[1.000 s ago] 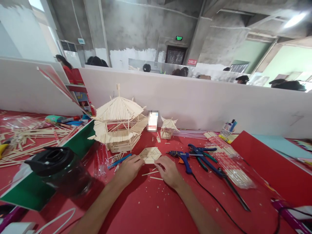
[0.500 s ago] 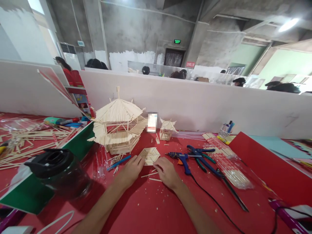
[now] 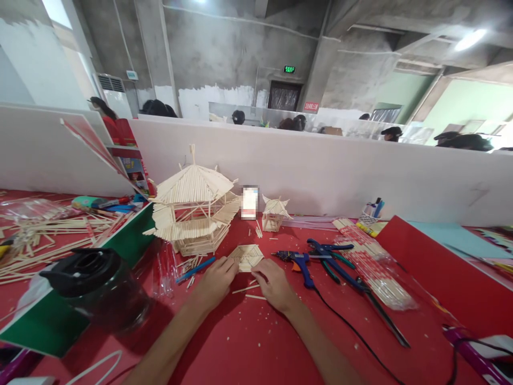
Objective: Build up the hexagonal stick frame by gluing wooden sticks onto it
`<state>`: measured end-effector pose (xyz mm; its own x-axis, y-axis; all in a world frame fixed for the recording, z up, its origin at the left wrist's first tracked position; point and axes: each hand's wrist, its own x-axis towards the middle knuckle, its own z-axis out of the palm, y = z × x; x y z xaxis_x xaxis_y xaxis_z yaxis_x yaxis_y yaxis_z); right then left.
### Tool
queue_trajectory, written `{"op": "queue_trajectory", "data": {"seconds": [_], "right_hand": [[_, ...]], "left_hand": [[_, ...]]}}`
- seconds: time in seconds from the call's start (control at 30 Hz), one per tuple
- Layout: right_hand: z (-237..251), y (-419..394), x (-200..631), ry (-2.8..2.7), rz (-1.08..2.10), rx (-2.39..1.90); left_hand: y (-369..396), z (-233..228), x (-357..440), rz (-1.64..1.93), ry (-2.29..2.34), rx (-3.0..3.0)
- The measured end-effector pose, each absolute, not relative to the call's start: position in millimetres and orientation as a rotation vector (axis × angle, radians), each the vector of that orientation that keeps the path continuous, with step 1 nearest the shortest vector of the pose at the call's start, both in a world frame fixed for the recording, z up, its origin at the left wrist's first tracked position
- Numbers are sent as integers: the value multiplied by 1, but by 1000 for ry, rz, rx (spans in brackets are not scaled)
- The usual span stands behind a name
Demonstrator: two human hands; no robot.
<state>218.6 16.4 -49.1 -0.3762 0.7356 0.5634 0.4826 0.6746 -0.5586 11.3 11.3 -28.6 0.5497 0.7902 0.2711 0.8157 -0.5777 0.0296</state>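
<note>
A small hexagonal panel of pale wooden sticks (image 3: 247, 256) lies on the red table between my hands. My left hand (image 3: 218, 275) has its fingers closed on the panel's left edge. Fingers of my right hand (image 3: 272, 280) are pinched at the panel's lower right edge; a thin stick seems to be between them, though it is too small to be sure. Just below lie a few loose sticks (image 3: 255, 297). Behind the panel stand a large stick-built pavilion (image 3: 194, 206) on the left and a small one (image 3: 274, 214) on the right.
On the right are a glue gun (image 3: 294, 260) with its cord, pliers (image 3: 331, 256) and bagged sticks (image 3: 372, 267). A dark jug (image 3: 100, 289) and a green board (image 3: 44, 321) stand on the left. A blue pen (image 3: 196, 270) lies near my left hand. A white partition (image 3: 320, 171) closes off the back.
Both hands stay at the panel. My right fingers have shifted slightly at its lower right edge. The camera view has moved a little.
</note>
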Motion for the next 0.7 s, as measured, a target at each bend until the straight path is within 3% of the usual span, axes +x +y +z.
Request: {"op": "queue_trajectory", "data": {"seconds": [0.2,0.43,0.7], "right_hand": [[-47,15,217,-2037,347,-952],[-49,16,218,-1938,388,-996],[-51,16,217,-1914,383,-989]], "left_hand": [[10,-25,14,-417,-1369,-2671],[12,-28,10,-777,-1353,-2633],[11,-31,14,-674,-1245,-2586]]}}
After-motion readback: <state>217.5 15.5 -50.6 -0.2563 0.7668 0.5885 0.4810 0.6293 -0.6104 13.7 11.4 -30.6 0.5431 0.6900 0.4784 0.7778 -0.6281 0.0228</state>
